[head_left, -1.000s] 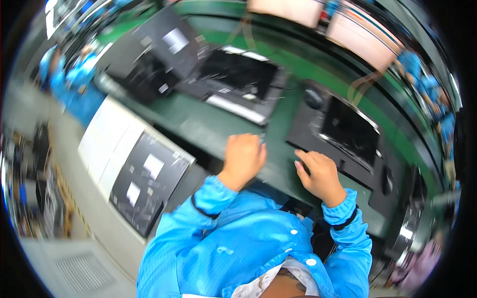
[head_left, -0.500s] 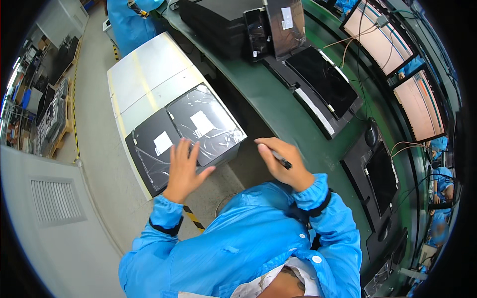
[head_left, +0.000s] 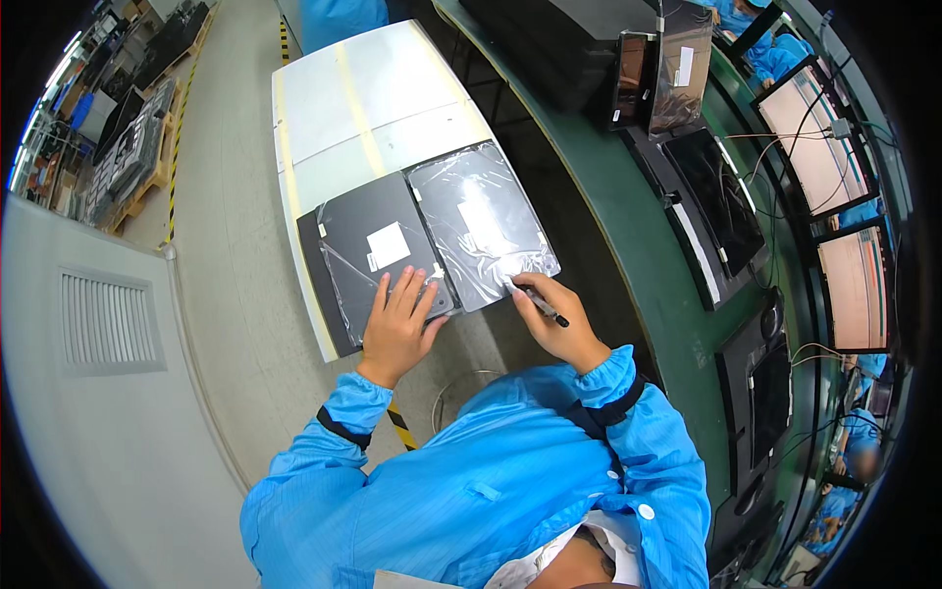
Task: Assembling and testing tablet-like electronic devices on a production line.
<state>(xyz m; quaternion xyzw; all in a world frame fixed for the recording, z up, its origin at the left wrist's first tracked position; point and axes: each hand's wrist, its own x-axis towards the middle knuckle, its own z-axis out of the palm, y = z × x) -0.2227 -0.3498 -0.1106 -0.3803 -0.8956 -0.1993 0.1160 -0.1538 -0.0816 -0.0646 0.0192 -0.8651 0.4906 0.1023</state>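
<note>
On my feed I get bright blue sleeves (head_left: 643, 422) with black cuff bands (head_left: 343, 430) low in the frame, a black-ended pen (head_left: 561, 320) and dark grey panels (head_left: 363, 214) with white labels (head_left: 388, 245) mid-frame, a white worktop (head_left: 319, 108) with pale yellow stripes (head_left: 361, 113) above, green bench (head_left: 628, 226) right, black-and-yellow striped tape (head_left: 177, 147) upper left.

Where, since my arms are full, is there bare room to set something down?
The white tabletop is bare beyond the two dark panels, save tape strips. The green bench has a bare strip between its near edge and the displays. Crowded: the panels, left hand on one, right hand with pen at the other.
</note>
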